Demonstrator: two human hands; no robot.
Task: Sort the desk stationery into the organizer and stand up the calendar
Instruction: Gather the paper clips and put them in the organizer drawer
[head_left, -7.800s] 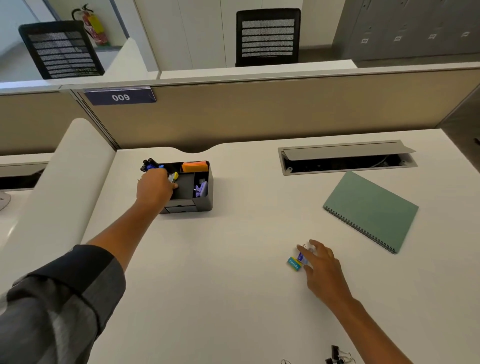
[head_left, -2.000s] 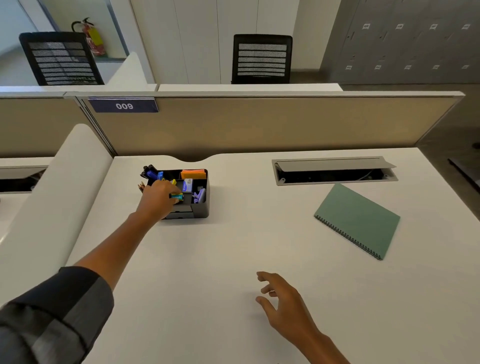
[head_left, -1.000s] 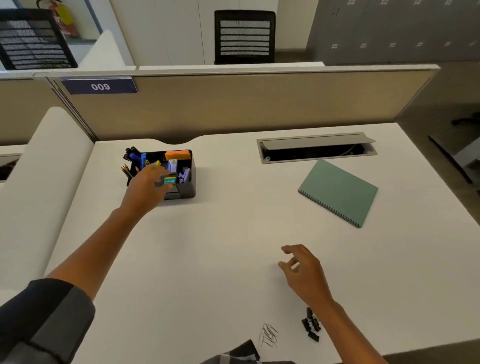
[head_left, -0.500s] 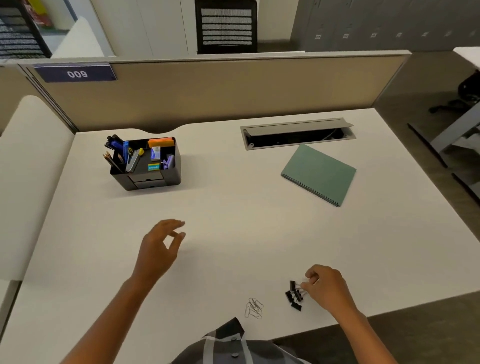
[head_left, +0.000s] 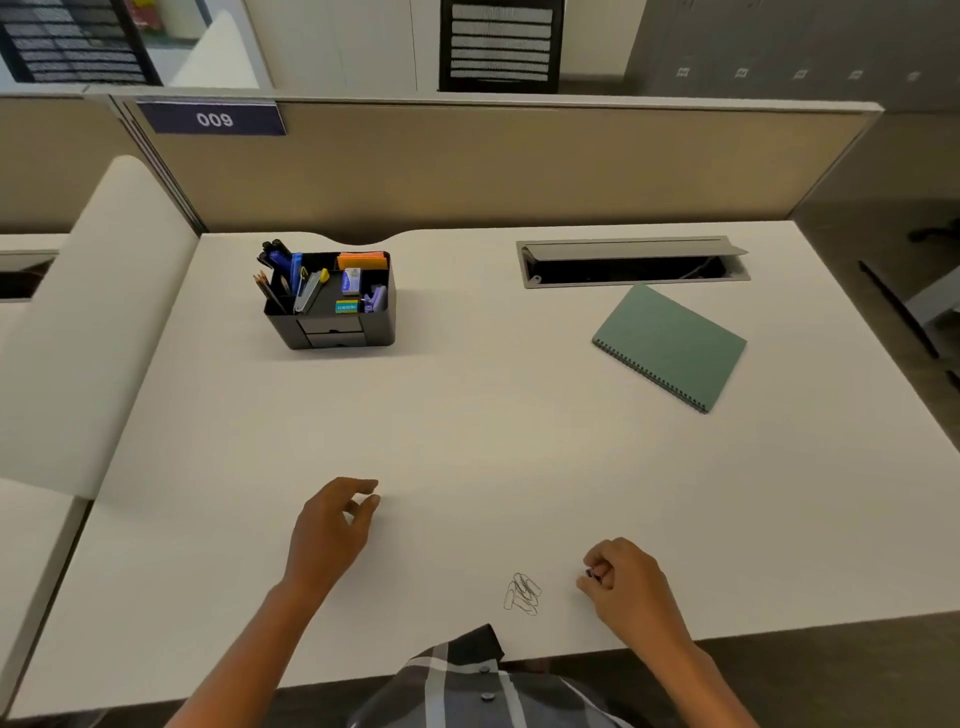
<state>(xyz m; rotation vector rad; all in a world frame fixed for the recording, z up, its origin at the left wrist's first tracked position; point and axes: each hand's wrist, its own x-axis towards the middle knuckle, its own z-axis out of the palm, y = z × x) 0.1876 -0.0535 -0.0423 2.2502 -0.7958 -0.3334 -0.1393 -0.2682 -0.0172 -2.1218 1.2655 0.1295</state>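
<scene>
Organizer (head_left: 340, 322) stands at the desk's (head_left: 467, 426) far left, holding pens and small boxes. Green calendar (head_left: 670, 345) lies flat at far right. Left hand (head_left: 332, 530) hovers, fingers loosely curled, empty. Right hand (head_left: 621, 584) is fisted around small dark items (identity unclear) beside loose paper clips (head_left: 522, 595).

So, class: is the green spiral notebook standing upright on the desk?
No, the green spiral notebook lies flat on the desk, right of the organizer.

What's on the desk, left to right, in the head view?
organizer → left hand → paper clips → right hand, closed over small dark clips → green notebook.
</scene>
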